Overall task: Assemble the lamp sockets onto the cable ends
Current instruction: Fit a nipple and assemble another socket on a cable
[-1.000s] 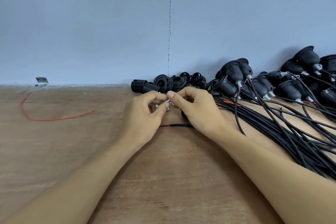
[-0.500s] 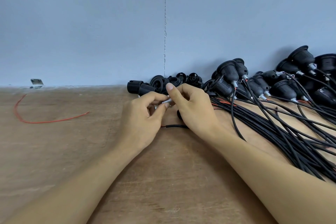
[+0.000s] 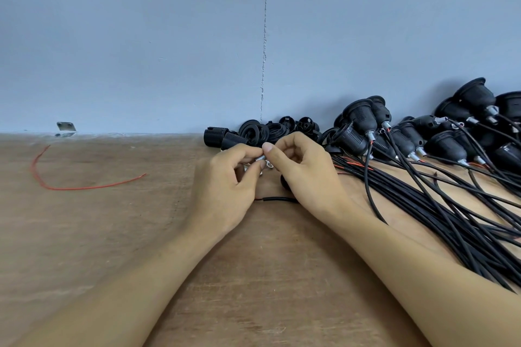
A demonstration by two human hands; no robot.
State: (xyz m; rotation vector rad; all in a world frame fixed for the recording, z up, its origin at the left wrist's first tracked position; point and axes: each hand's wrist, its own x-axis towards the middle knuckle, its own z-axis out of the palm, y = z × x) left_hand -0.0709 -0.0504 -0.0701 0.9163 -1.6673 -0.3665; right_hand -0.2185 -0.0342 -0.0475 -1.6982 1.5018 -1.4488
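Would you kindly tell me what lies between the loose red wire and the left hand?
In the head view, that stretch is bare wooden table between the red wire and the left hand.

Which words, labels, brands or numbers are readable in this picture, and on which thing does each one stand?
No text can be read.
The lamp sockets, the black cables, the red wire and the metal bracket show no print.
The small metal part pinched by the left hand and the right hand is too small to tell.
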